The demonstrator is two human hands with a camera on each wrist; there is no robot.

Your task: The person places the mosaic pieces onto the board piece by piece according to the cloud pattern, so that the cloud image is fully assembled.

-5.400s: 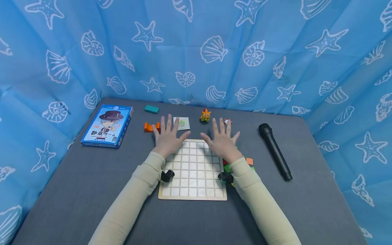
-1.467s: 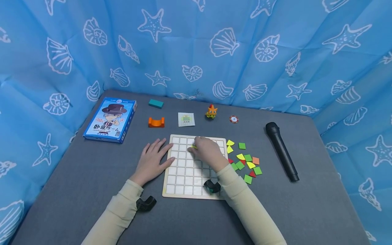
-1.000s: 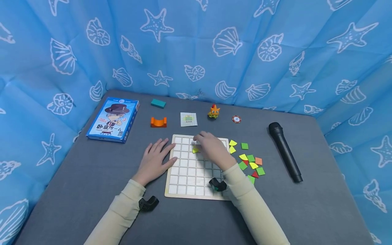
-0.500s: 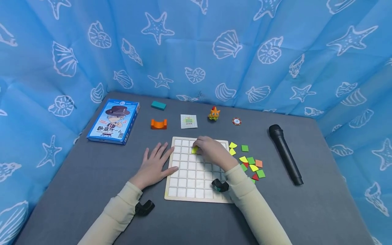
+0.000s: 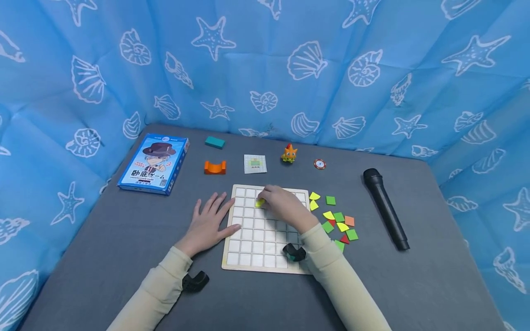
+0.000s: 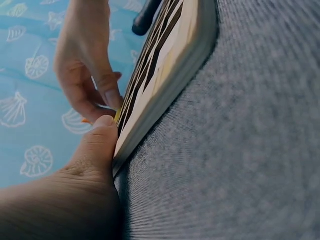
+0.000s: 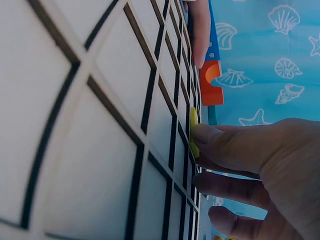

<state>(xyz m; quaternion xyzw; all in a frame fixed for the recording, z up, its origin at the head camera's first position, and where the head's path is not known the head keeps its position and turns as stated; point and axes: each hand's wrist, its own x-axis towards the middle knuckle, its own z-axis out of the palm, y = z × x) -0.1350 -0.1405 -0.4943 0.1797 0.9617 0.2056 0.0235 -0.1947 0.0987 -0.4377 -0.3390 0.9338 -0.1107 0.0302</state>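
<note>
A pale wooden grid board (image 5: 252,234) lies flat on the table. Over its upper rows, my right hand (image 5: 285,206) pinches a yellow tile (image 5: 259,202) between thumb and index finger; the right wrist view shows this tile (image 7: 194,131) at the board's surface, its far side hidden by the fingers. Fingers spread, my left hand (image 5: 207,225) rests at the board's left edge, its thumb touching the rim. To the board's right lie loose tiles: yellow quarter-round ones (image 5: 329,215), green squares (image 5: 330,200), red triangles (image 5: 344,239) and an orange square (image 5: 349,220).
Behind the board are a small pattern card (image 5: 255,164), an orange arch block (image 5: 215,168), a teal block (image 5: 215,142), a toy figure (image 5: 289,154) and a poker chip (image 5: 319,164). A blue game box (image 5: 153,163) stands left; a black microphone (image 5: 386,209) lies right.
From spread above the board, my hands have come down: the left to its left edge, the right onto a yellow tile in the grid. Lately the tile has shifted slightly left with my fingers.
</note>
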